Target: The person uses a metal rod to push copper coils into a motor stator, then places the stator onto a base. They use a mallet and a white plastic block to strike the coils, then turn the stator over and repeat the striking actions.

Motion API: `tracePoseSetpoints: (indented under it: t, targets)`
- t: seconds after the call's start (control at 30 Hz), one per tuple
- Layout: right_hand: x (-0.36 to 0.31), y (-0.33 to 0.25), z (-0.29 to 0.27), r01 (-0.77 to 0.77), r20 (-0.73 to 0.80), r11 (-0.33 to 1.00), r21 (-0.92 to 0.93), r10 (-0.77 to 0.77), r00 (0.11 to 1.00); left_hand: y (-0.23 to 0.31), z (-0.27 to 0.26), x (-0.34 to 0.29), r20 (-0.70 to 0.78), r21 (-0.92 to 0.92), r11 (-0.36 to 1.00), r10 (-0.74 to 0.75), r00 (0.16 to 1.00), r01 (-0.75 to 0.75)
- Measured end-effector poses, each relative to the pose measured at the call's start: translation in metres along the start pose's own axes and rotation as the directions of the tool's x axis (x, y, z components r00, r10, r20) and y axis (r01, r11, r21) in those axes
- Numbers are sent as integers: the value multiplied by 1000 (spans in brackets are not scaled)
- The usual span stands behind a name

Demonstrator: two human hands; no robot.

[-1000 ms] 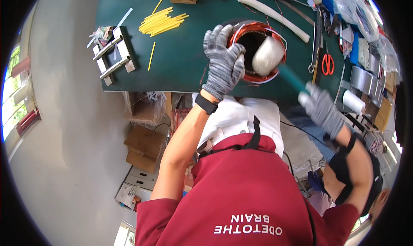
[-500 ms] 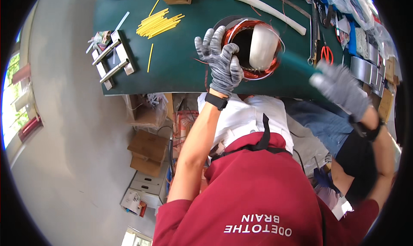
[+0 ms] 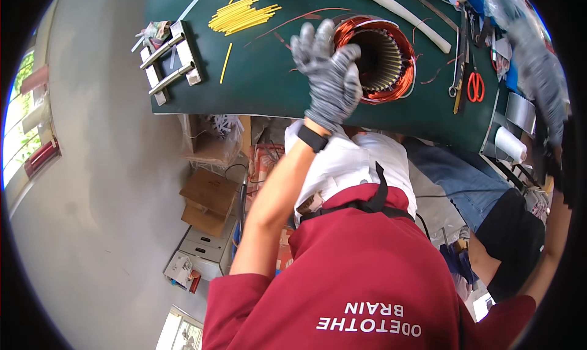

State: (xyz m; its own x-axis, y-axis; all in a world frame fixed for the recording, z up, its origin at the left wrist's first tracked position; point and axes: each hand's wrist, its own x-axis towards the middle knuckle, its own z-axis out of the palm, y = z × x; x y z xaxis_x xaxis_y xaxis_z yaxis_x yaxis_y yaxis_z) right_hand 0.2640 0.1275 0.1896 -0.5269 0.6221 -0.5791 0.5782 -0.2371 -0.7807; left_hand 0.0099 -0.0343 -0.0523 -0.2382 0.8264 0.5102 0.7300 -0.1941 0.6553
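A motor stator [image 3: 403,74] with orange-red copper windings stands on the green table near its front edge. Its bore faces up and shows slotted walls, with white cord around the winding rim. My left hand [image 3: 330,74], in a grey knitted glove, lies against the stator's left side, fingers spread and the thumb side at the rim. At the far right, my gloved right hand [image 3: 541,74] is raised beside the tools and smeared by motion. Whether it holds anything is not visible.
Yellow sticks [image 3: 241,16] lie in a pile at the back left, near a metal fixture with two rods [image 3: 171,59]. A long white strip [image 3: 403,16] lies behind the stator. Right of it are red-handled scissors [image 3: 476,87] and a white roll [image 3: 510,145].
The white-headed mallet over the stator's bore is gone from there, leaving the bore exposed. My right hand has swung right and up. My left hand stays at the stator's left side.
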Motion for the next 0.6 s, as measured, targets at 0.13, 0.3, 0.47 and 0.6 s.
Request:
tracePoseSetpoints:
  t: [0.13, 0.3, 0.47, 0.6]
  targets:
    - [-30, 115, 52, 37, -31, 144, -989, -438, 899, 5, 17, 6, 10, -108, 993, 47, 999, -46]
    - [-27, 99, 57, 465, 413, 94, -880, -330, 849, -14, 12, 19, 98, -81, 983, 172, 980, -165]
    - [18, 102, 57, 334, 190, 282, -899, -437, 879, -13, 9, -21, -47, -50, 989, -140, 989, 138]
    - [-26, 60, 154, 50, 45, -101, -994, 52, 998, -12, 16, 10, 29, -78, 994, 79, 996, -77]
